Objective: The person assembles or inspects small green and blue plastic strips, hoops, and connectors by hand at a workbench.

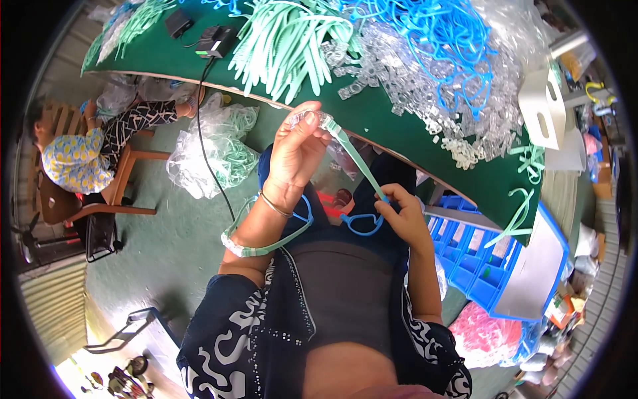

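Note:
My left hand point(297, 143) is raised near the table edge, its fingers closed on a clear plastic buckle point(323, 120). From the buckle a flat mint-green strap point(357, 157) slants down to my right hand point(404, 214). That hand pinches the strap's lower end, where a blue plastic loop point(362, 225) hangs by the fingers. Around my left forearm lies another green strap point(260, 251) with a clear buckle and a blue loop point(304, 211).
On the green table point(372, 126) lie piled green straps point(286, 50), clear buckles point(425, 80) and tangled blue loops point(432, 33). A blue compartment rack point(485, 266) stands at the right. A person point(76, 156) sits at the left beside a bag of green straps point(216, 149).

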Demonstrator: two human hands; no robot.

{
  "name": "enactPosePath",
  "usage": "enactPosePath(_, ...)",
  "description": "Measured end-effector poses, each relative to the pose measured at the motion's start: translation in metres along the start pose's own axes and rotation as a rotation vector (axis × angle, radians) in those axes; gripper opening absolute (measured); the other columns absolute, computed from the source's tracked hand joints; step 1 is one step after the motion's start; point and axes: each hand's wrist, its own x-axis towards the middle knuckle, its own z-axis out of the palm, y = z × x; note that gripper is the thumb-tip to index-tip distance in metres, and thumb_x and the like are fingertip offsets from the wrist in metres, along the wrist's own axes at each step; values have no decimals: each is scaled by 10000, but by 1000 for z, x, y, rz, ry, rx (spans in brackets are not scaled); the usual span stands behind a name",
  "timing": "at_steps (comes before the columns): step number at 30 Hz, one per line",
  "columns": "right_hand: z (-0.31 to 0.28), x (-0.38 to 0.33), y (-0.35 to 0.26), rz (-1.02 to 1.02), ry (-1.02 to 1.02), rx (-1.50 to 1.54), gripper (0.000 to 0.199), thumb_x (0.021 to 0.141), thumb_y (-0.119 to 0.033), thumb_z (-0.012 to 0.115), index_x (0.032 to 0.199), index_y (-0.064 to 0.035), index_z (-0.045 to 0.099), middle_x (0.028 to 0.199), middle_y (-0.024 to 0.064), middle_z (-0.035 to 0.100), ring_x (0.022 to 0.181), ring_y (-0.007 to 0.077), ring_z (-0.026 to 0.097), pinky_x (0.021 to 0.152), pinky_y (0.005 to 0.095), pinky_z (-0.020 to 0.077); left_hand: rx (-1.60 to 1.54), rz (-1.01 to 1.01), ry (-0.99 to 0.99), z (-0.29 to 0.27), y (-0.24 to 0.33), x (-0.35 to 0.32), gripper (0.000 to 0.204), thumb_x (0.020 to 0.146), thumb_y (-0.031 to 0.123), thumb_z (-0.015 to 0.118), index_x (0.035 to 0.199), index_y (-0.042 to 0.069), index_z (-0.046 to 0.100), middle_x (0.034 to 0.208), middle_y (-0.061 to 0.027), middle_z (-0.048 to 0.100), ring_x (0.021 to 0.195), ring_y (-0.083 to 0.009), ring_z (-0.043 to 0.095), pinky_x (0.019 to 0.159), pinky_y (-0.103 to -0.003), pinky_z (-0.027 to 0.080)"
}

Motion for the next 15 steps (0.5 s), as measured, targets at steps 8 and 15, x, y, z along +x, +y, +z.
enactPosePath(8,13,24,-61,-502,194,-448,167,728,-190,682,728,-53,587,655,72,522,571,247,477,545,343,372,284,-293,-107,-17,10,3,211,870,182,541,990,8,547,810,-41,595,610,-121,527,552,-240,440)
enactPosePath(15,75,47,-85,-1040,-374,-583,252,699,-258,678,624,-80,515,672,50,498,641,218,509,572,357,395,890,-636,-272,0,-22,-13,311,834,320,583,720,33,629,864,-60,588,730,-82,528,626,-249,437)
